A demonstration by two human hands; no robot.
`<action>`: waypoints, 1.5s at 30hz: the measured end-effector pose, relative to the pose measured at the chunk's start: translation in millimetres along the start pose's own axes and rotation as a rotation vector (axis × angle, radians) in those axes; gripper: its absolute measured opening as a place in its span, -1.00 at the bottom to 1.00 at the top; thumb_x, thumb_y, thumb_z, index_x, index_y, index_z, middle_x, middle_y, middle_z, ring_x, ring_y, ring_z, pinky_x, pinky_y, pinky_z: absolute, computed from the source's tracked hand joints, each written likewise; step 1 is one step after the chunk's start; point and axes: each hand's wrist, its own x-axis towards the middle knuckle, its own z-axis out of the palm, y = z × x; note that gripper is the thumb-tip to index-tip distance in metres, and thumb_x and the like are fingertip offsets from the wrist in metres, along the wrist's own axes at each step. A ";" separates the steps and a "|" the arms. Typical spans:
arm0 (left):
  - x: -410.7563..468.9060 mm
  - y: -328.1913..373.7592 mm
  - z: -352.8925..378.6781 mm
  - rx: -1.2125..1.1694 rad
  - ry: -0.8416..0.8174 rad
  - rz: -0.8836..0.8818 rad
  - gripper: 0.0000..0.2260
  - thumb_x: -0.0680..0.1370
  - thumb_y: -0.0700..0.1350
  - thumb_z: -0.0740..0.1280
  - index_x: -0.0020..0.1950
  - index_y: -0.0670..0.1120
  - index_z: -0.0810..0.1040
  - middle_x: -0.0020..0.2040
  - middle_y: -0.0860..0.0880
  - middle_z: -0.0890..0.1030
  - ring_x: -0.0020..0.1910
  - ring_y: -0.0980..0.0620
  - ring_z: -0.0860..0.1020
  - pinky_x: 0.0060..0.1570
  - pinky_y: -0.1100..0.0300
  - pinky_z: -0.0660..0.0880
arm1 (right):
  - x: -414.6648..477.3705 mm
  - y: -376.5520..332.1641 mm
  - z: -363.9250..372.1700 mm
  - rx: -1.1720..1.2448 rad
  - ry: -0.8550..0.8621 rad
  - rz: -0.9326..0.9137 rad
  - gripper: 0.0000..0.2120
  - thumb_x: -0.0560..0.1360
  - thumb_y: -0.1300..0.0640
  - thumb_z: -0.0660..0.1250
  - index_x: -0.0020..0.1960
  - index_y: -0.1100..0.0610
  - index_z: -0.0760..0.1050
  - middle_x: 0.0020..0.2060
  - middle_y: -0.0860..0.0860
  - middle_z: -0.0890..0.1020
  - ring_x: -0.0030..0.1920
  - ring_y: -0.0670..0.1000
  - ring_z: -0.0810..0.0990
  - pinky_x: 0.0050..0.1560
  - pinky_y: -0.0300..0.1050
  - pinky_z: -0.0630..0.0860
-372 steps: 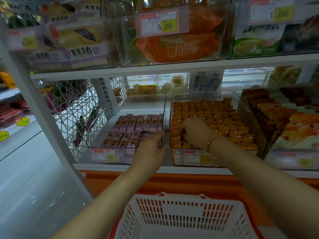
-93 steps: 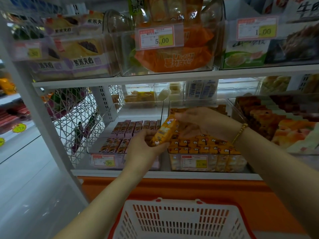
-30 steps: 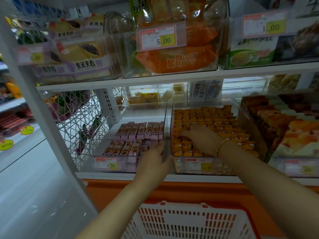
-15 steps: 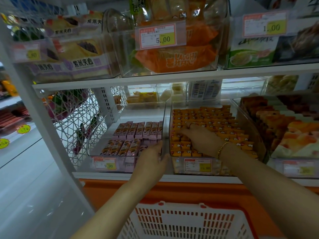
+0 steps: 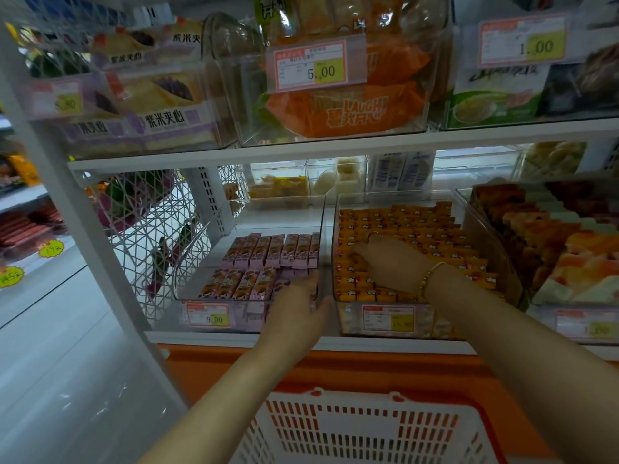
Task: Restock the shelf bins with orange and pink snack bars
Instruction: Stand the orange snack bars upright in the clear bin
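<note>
Two clear bins stand side by side on the lower shelf. The left bin holds pink snack bars in two rows. The right bin is packed with orange snack bars. My right hand, with a gold bracelet on the wrist, lies palm down on the orange bars near the bin's front left, fingers extended. My left hand rests at the front right corner of the pink bin, fingers straight against the wall between the bins. Neither hand holds a bar.
A red and white plastic basket sits below my arms at the frame's bottom. An orange ledge runs under the shelf. Another bin of cakes stands to the right. Upper shelf bins overhang. A white wire panel closes the left.
Both hands have stayed almost in place over the last second; my right hand shifted slightly over the orange bars. Three seconds ago my left hand held an orange bar; now it holds none.
</note>
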 end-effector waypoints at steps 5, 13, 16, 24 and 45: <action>-2.3 4.5 -1.4 -0.034 0.017 0.019 -0.62 0.60 -0.19 0.22 0.43 -0.10 0.35 0.18 0.09 0.45 0.07 0.24 0.36 -0.16 0.65 0.24 | -7.0 -0.6 -13.1 0.125 0.073 0.068 -0.78 0.50 0.11 0.37 0.11 0.19 0.56 0.07 0.10 0.59 0.12 0.06 0.53 0.15 -0.10 0.46; -1.3 2.8 0.2 -0.037 -0.015 -0.023 -0.61 0.60 -0.16 0.23 0.44 -0.06 0.33 0.33 0.02 0.45 0.17 0.21 0.40 0.01 0.57 0.26 | -14.4 8.1 -2.8 0.169 0.179 -0.094 -0.96 0.51 0.24 0.31 -0.12 0.16 0.50 -0.10 0.03 0.59 0.01 0.00 0.50 0.05 -0.06 0.47; -1.8 5.0 -1.1 -0.054 -0.009 -0.020 -0.61 0.60 -0.16 0.23 0.43 -0.07 0.34 0.27 0.14 0.43 0.15 0.21 0.41 -0.04 0.58 0.29 | -16.4 9.6 1.6 0.355 0.179 -0.051 -0.95 0.53 0.24 0.31 -0.12 0.18 0.48 -0.08 0.07 0.64 -0.01 0.00 0.58 0.01 0.01 0.53; -1.1 4.0 -2.4 -0.062 -0.001 0.001 -0.61 0.61 -0.17 0.22 0.44 -0.09 0.32 0.25 0.15 0.41 0.16 0.23 0.41 0.00 0.58 0.27 | -12.8 -1.2 -2.2 0.514 0.254 0.038 -0.93 0.62 0.17 0.14 -0.05 0.11 0.32 -0.38 0.01 0.47 -0.47 -0.11 0.37 -0.51 -0.34 0.27; 4.8 4.8 -17.0 -0.407 0.040 -0.090 -0.67 0.47 0.00 0.38 0.18 -0.11 0.57 0.04 0.01 0.64 0.02 0.12 0.61 -0.01 0.32 0.54 | -39.8 -26.8 -55.3 1.343 0.658 0.301 -0.83 0.58 0.21 0.24 -0.20 0.13 0.37 -0.33 -0.01 0.50 -0.34 -0.13 0.53 -0.37 -0.27 0.51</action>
